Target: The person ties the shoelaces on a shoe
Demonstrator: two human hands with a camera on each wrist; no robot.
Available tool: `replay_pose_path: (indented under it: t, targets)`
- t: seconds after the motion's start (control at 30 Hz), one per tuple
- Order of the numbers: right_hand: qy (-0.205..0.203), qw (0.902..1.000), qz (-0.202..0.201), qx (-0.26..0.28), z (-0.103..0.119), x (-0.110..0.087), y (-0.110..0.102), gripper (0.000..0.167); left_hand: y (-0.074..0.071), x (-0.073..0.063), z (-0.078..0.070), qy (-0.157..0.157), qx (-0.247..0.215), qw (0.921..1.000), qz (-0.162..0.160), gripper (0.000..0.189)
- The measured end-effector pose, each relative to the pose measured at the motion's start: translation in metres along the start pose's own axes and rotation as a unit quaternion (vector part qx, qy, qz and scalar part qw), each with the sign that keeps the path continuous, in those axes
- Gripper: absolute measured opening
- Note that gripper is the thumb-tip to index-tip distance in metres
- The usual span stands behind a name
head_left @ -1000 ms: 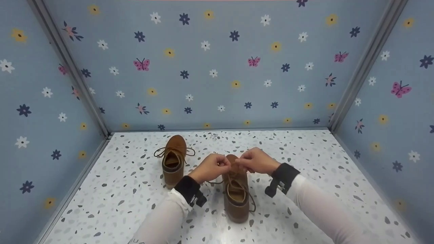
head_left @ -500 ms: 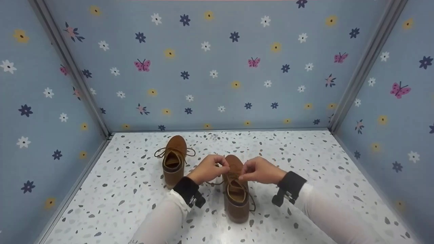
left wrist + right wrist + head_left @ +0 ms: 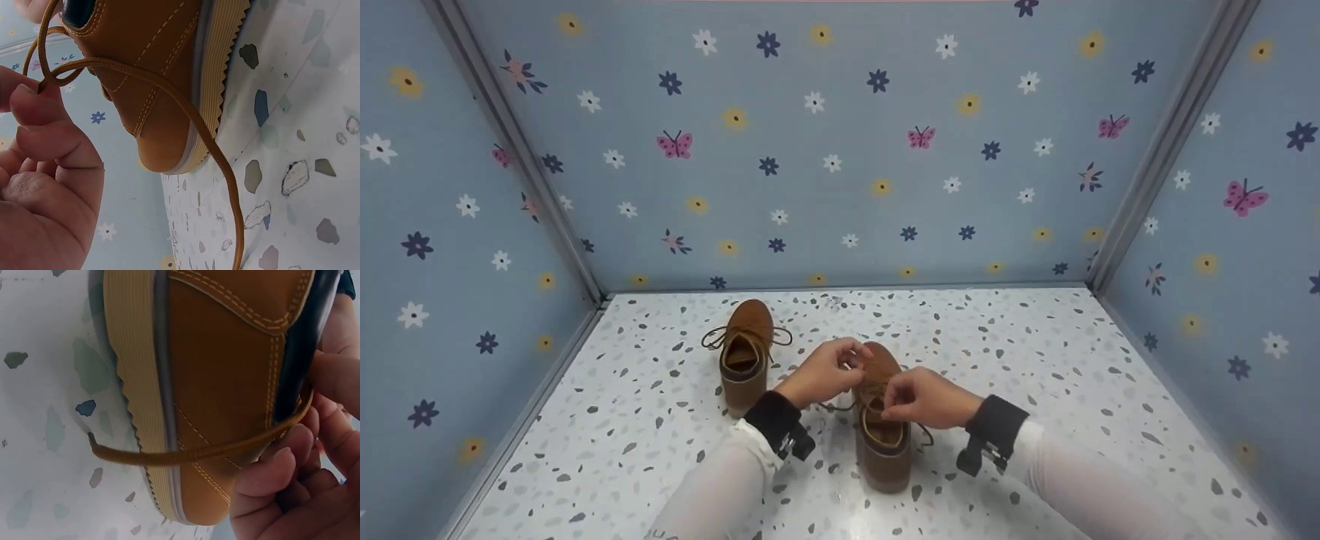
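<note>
A brown lace-up ankle shoe (image 3: 885, 466) stands on the floor, toe pointing away from me. Over its left side, near the toe, my left hand (image 3: 821, 373) pinches the shoelace. In the left wrist view thumb and finger meet on the lace (image 3: 194, 115), which loops above them and trails down past the sole. My right hand (image 3: 931, 401) is above the ankle opening. The right wrist view shows its fingers (image 3: 264, 478) curled on the lace (image 3: 169, 457), whose dark-tipped end hangs across the shoe's side.
To the left stands the other brown shoe (image 3: 744, 394), its lace tied in a bow. Blue flowered panels (image 3: 840, 210) rise at the back and both sides of the speckled white floor (image 3: 1027, 337).
My right hand has come back from the toe, over the laces, to the ankle opening. The lace end on the right has lifted a little. My left hand has barely shifted.
</note>
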State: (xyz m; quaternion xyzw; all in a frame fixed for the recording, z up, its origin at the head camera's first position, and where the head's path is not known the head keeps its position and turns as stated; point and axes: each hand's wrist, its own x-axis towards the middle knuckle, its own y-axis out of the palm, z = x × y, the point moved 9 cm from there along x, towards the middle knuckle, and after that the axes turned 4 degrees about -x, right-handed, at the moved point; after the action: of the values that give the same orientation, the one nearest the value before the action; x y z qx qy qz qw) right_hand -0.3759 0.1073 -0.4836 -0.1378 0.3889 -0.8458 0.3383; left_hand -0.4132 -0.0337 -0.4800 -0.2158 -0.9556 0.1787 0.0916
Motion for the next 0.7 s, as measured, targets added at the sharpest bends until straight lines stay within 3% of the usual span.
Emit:
replay_pose_path:
  t: [0.17,0.4,0.53,0.7]
  targets:
    - [-0.001,0.9998,-0.022,-0.001,0.001,0.0,-0.012,0.006,0.0,0.0,-0.005,0.024,0.022,0.9994,0.012,0.028]
    - [0.001,0.9979,-0.007,0.064,0.001,0.003,-0.017,0.006,-0.002,-0.004,-0.007,0.027,-0.006,0.9993,0.024,0.017]
    - [0.004,0.9988,-0.019,0.045,0.001,0.004,-0.021,0.006,-0.001,-0.005,-0.008,0.032,-0.009,0.9987,0.039,0.016]
    - [0.011,0.9991,-0.028,0.032,0.0,0.007,-0.025,0.005,0.002,-0.008,-0.007,0.013,-0.031,0.9966,0.075,0.017]
